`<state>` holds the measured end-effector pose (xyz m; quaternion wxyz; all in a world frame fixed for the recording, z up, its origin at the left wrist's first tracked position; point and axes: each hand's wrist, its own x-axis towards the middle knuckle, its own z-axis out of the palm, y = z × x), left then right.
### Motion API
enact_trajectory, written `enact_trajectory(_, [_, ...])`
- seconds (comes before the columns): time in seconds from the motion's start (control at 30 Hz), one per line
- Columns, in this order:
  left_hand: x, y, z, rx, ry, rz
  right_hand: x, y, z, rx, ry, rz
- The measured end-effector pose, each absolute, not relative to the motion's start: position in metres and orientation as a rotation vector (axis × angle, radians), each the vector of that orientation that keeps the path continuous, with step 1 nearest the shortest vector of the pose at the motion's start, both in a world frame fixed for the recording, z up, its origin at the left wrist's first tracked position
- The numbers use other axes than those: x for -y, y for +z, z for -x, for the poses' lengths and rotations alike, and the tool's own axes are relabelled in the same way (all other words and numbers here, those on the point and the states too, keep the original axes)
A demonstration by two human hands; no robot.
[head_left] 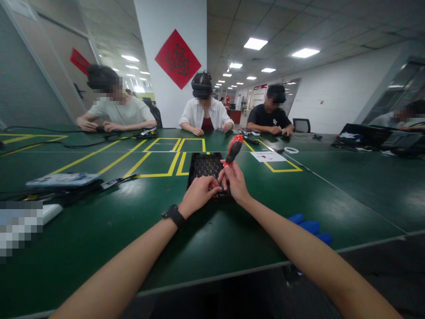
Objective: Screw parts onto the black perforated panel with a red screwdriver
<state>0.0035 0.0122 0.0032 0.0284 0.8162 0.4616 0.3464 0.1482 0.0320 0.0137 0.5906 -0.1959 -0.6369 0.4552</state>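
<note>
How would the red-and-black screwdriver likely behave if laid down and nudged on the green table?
The screwdriver looks rigid, so it probably would not flex. Its rounded handle would likely roll on the smooth, glossy table. Held aloft by the right grip, it seems fairly light.

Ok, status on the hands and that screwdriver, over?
Right hand gripping screwdriver, tip down at black tray. Left hand on tray's near edge. Nothing blocking; blue glove beside right forearm.
</note>
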Motion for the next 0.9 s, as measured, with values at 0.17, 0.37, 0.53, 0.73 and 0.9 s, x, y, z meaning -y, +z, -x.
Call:
enact_trajectory(0.17, [-0.0140,0.0016,-0.0018,-1.381,1.024,-2.570,-0.0327,0.0135,-0.1490,1.493,1.062,0.464])
enact_trajectory(0.37, [-0.0114,0.0042,-0.0029,-1.373,1.001,-2.633,-0.0324,0.0128,-0.1493,1.482,1.069,0.463])
enact_trajectory(0.53, [-0.0069,0.0088,-0.0054,-1.377,1.062,-2.560,-0.0303,0.0142,-0.1487,1.456,1.003,0.498])
enact_trajectory(0.73, [-0.0095,0.0064,-0.0042,-1.385,1.069,-2.504,-0.0287,0.0160,-0.1478,1.450,0.996,0.492])
enact_trajectory(0.9, [-0.0129,0.0030,-0.0023,-1.365,1.059,-2.520,-0.0293,0.0148,-0.1481,1.462,1.018,0.479])
